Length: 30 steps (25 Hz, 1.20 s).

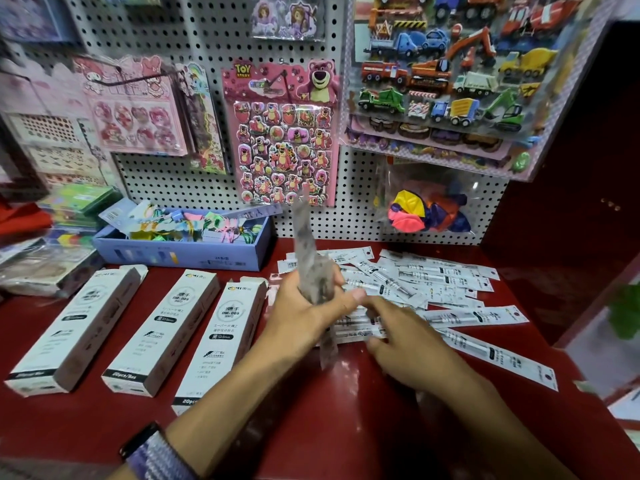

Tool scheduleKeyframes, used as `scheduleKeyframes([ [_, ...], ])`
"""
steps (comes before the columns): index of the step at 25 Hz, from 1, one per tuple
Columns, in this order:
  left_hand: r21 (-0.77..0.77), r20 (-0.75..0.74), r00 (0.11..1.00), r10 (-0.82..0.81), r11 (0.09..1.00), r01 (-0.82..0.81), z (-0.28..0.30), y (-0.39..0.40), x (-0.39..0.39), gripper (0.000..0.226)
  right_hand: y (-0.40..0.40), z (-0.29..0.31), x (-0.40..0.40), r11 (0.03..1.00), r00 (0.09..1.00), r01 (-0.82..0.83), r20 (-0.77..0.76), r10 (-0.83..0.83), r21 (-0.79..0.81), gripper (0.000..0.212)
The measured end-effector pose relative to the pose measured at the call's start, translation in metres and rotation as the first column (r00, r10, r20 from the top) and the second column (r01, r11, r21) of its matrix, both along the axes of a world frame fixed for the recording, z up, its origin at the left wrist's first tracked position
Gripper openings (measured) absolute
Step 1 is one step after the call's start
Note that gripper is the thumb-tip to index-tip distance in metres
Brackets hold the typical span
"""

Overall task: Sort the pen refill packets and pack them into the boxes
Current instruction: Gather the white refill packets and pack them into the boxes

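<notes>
Left grip [304, 306] curled round upright, blurred packet bundle [313, 271]; right grip [405, 336] loose, fingers in loose packets [446, 285] just right. Three boxes [162, 330] left, on desk [311, 410]. Risk: slack hold, bundle fanning out

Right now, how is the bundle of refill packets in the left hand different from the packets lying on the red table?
The bundle stands nearly upright, gathered in the left hand; the loose packets lie flat, scattered and overlapping on the red table. The bundle looks blurred and grey, so its print is unreadable; the loose packets show white labels with dark marks. The right hand reaches into the loose packets. Both are long, narrow packets.
</notes>
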<state>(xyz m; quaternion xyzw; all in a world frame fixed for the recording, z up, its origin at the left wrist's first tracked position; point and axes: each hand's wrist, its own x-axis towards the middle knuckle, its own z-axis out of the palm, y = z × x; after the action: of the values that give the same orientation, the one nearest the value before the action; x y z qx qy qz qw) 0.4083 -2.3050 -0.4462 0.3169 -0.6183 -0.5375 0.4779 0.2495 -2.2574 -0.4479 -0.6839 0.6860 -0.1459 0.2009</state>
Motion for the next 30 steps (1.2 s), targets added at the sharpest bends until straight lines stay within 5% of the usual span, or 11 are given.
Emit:
scheduleKeyframes([
  [4,0.082,0.341,0.923,-0.181,0.983,0.162,-0.050,0.010,-0.008,0.016,-0.002,0.008,-0.012,0.994,0.950,0.097,0.302,-0.080,-0.042,0.036],
  [9,0.195,0.088,0.985,-0.149,0.972,0.129,-0.036,0.009,-0.010,0.007,0.003,0.013,-0.006,0.999,0.573,-0.047,0.820,0.016,0.013,0.033],
  [13,0.258,0.210,0.893,-0.397,0.904,0.341,-0.019,0.012,-0.007,0.013,0.002,0.017,-0.005,0.995,0.537,-0.036,0.838,0.096,-0.091,0.021],
  [19,0.437,0.147,0.934,-0.325,0.869,0.233,-0.013,0.007,-0.003,0.023,-0.005,0.019,-0.006,0.962,0.341,0.198,0.933,0.112,-0.188,0.022],
  [24,0.442,0.089,0.893,-0.442,0.821,0.362,-0.005,0.015,-0.002,0.015,-0.005,0.016,-0.005,0.976,0.401,0.121,0.909,0.117,-0.179,0.024],
  [30,0.518,-0.113,0.916,-0.386,0.764,0.386,-0.003,0.020,-0.008,0.046,-0.010,0.013,-0.009,0.975,0.332,0.178,0.941,0.069,-0.134,0.023],
])
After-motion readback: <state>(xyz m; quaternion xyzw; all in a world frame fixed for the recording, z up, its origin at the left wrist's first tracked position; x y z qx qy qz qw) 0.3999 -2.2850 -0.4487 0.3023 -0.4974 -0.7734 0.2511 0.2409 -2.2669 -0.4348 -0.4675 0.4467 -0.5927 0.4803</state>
